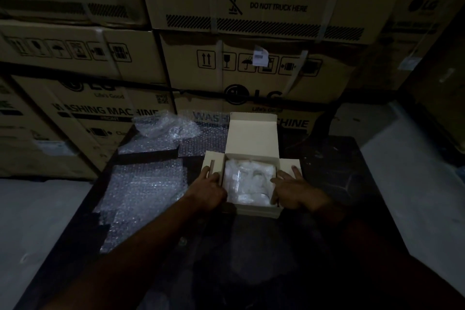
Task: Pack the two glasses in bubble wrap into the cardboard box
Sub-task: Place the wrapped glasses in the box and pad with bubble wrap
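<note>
1. Centrally, we record one cardboard box [256,211], small and pale, standing open on a dark table [327,158]; its lid [251,136] is raised at the far side.
2. Glasses in bubble wrap [247,181]: a white bundle lying inside the box and filling most of it. We cannot tell the two pieces apart in the dim light.
3. Left hand [208,184]: fingers fairly straight, resting on the left side flap [214,158], which is folded outward. It grasps nothing.
4. Right hand [294,189]: fingers spread and flat on the right side flap [289,163], also folded outward. It grasps nothing.
5. Bubble wrap sheets [146,184]: several lying flat on the table, left of the box.
6. Crumpled bubble wrap [161,123]: one loose heap at the table's far left corner.
7. Large cartons [251,70]: stacked behind the table, printed "WASHING MACHINE".
</note>
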Tool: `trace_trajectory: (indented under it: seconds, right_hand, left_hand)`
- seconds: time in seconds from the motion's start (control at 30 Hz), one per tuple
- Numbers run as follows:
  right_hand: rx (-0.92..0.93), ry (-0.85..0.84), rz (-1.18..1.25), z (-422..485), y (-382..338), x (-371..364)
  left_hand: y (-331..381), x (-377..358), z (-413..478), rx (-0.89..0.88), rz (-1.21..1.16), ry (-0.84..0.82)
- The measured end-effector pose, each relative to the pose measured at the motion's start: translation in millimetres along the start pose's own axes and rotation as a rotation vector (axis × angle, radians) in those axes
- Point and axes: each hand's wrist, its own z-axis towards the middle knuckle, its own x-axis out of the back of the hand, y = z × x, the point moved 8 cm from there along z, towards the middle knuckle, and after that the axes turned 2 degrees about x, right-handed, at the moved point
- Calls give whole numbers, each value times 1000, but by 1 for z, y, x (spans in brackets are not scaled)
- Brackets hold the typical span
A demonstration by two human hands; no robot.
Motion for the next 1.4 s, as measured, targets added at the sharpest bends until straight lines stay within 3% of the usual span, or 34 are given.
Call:
trace_trajectory:
  seconds: [0.23,0.3,0.37,0.43,0.8,1.03,1.17,1.4]
  right_hand:
    - [24,-84,45,5,-1,-5]
    - [39,32,151,6,5,6]
    - [-3,241,286,8,19,25]
    - [-30,342,293,13,26,36]
    - [-39,96,122,37,25,15]
    - [-42,175,141,40,28,15]
    - [-56,271,67,32,23,16]
    - [-76,209,71,30,16,7]
  left_hand:
    - [0,0,12,51,-50,-36]
    - [-6,5,13,65,-116,-46]
    - [-16,17,16,114,-182,32]
    - [-24,30,21,161,-203,113]
    - [-23,19,62,164,-116,-15]
    - [-28,18,64,162,-150,-23]
    - [-34,20,57,186,-172,103]
    - [-30,6,43,239,-176,80]
